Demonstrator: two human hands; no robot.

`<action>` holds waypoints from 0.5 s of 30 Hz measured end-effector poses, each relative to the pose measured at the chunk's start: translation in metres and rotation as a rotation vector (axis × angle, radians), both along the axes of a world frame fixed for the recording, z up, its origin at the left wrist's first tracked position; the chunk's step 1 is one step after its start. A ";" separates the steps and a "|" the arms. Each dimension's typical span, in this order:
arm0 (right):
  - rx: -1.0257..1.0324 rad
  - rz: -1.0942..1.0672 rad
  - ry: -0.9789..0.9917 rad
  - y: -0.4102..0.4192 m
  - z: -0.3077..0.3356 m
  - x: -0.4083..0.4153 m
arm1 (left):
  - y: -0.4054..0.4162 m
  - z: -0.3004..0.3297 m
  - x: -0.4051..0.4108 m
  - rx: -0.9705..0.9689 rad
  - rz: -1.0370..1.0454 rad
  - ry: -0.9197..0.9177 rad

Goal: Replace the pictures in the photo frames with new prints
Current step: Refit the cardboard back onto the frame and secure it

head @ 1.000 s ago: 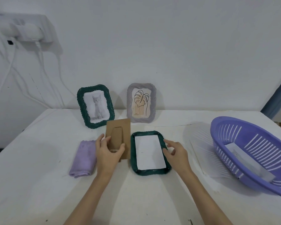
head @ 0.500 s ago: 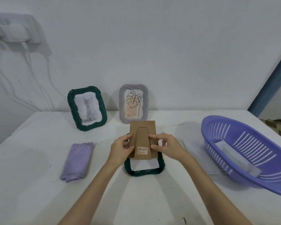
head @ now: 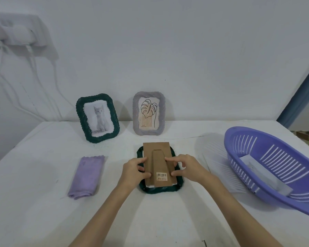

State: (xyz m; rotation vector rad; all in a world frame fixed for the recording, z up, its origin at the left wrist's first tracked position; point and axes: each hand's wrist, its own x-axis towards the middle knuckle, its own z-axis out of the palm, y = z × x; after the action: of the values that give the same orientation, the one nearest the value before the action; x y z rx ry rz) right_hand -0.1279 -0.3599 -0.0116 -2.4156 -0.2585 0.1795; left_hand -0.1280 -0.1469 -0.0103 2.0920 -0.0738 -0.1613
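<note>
The brown cardboard backing board [head: 157, 163] hides most of the dark green woven frame [head: 161, 189] lying flat near the tabletop's [head: 43, 202] middle; only its rim shows, plus a white sliver of print. The left hand [head: 134, 171] pinches the board's left edge and the right hand [head: 187, 167] its right edge, fingers curled on it.

A plain home room: white-covered table [head: 43, 202] against a bare wall, wall socket [head: 21, 31] with dangling cables.
</note>
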 end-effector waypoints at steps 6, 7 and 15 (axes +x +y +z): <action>0.022 -0.014 -0.017 -0.002 -0.006 0.001 | -0.001 0.000 0.000 -0.014 -0.006 0.001; 0.024 -0.014 -0.014 -0.002 -0.007 0.001 | -0.001 0.000 0.000 -0.009 -0.007 0.005; -0.045 -0.001 -0.020 0.000 -0.014 0.002 | 0.002 -0.003 -0.001 0.068 -0.042 0.033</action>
State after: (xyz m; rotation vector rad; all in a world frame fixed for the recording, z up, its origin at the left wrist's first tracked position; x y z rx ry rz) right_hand -0.1264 -0.3597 -0.0257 -2.4635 -0.2651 0.1622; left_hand -0.1287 -0.1454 -0.0137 2.1557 -0.0930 -0.2268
